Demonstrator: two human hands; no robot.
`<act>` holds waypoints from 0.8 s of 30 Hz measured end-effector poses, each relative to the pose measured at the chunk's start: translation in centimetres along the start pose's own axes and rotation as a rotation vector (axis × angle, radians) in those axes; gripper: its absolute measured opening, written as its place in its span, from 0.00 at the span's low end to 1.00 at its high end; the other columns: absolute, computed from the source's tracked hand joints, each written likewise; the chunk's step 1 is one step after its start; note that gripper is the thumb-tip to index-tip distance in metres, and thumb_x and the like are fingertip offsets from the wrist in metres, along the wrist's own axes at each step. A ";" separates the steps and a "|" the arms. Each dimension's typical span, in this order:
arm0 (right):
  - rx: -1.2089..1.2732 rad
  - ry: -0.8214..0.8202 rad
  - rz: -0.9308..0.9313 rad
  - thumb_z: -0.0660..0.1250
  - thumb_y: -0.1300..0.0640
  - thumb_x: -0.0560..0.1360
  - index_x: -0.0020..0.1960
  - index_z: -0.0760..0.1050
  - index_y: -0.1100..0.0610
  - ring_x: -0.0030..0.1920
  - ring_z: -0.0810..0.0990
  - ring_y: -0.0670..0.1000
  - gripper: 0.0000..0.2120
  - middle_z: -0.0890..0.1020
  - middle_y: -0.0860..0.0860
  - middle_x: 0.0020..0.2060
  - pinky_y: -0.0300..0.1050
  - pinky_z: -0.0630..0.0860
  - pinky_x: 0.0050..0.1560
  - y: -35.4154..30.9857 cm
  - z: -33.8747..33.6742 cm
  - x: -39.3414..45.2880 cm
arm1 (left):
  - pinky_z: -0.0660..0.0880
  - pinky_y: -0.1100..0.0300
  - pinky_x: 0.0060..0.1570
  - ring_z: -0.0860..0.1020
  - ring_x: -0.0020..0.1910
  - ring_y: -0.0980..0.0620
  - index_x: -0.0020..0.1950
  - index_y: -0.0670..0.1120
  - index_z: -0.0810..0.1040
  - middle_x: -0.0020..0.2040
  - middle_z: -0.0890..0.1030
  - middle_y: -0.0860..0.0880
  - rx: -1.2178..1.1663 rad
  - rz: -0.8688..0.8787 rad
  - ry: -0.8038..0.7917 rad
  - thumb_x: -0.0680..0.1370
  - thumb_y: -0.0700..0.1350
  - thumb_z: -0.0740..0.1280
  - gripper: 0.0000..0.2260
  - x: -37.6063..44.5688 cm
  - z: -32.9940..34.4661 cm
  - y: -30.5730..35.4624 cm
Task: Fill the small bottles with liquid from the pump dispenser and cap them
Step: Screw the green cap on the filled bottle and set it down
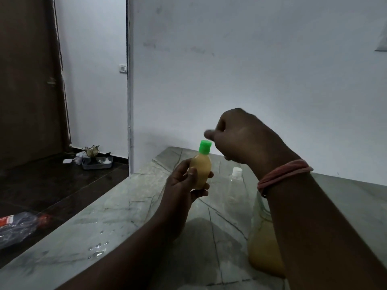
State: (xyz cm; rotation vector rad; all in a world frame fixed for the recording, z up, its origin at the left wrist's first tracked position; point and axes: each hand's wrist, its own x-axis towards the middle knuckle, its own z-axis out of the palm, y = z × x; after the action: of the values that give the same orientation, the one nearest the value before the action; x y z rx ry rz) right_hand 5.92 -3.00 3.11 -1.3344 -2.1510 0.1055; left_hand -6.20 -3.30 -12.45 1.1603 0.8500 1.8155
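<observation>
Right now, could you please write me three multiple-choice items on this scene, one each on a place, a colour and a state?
1. Where is the filled small bottle?
A. In the left hand
B. Lying on the floor
C. Inside the tray

2. What colour is its cap?
A. Red
B. Green
C. Black

3. What is the state of the clear bottle on the marble table?
A. Full, uncapped
B. Empty, white cap on
C. Lying broken

Answers: 1 A, fingers curl round it above the table; 2 B, the cap is bright green; 3 B, it looks see-through under a white cap.

A plain home room: bare white walls, a wooden door (29,80), a wall switch (123,68), dark floor tiles, a marble tabletop (117,206)
</observation>
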 end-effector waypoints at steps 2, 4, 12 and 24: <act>0.012 -0.153 -0.081 0.68 0.55 0.78 0.61 0.78 0.50 0.51 0.82 0.52 0.12 0.81 0.51 0.56 0.50 0.80 0.53 -0.2 0.2 -0.3 | 0.79 0.51 0.49 0.80 0.46 0.44 0.64 0.51 0.76 0.49 0.86 0.45 -0.009 -0.003 -0.006 0.83 0.45 0.61 0.11 0.0 0.0 0.0; 0.039 -0.209 -0.134 0.66 0.62 0.78 0.63 0.78 0.47 0.54 0.81 0.51 0.17 0.79 0.48 0.59 0.46 0.79 0.54 -0.2 0.7 -0.5 | 0.78 0.50 0.49 0.80 0.45 0.43 0.64 0.51 0.76 0.48 0.85 0.45 -0.013 -0.006 0.000 0.83 0.46 0.61 0.11 -0.1 0.1 0.1; -0.116 -0.173 -0.060 0.67 0.54 0.79 0.46 0.77 0.52 0.46 0.80 0.50 0.03 0.82 0.47 0.47 0.44 0.75 0.43 0.2 1.6 0.2 | 0.77 0.53 0.43 0.80 0.39 0.50 0.60 0.53 0.77 0.42 0.86 0.49 0.032 0.022 -0.013 0.83 0.47 0.61 0.09 -0.2 0.3 0.1; -0.087 -0.008 0.137 0.58 0.29 0.75 0.33 0.69 0.53 0.34 0.75 0.52 0.28 0.74 0.50 0.30 0.43 0.65 0.34 0.0 2.7 -0.7 | 0.78 0.62 0.39 0.82 0.42 0.54 0.59 0.62 0.74 0.52 0.83 0.50 0.388 0.312 0.069 0.82 0.48 0.64 0.10 -0.6 0.4 0.3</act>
State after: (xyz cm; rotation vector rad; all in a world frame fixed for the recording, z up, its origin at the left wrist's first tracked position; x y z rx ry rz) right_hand 4.69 -2.96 0.63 -1.5331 -2.0911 0.0721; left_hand -5.74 -3.91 -12.28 1.5525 1.1496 2.0044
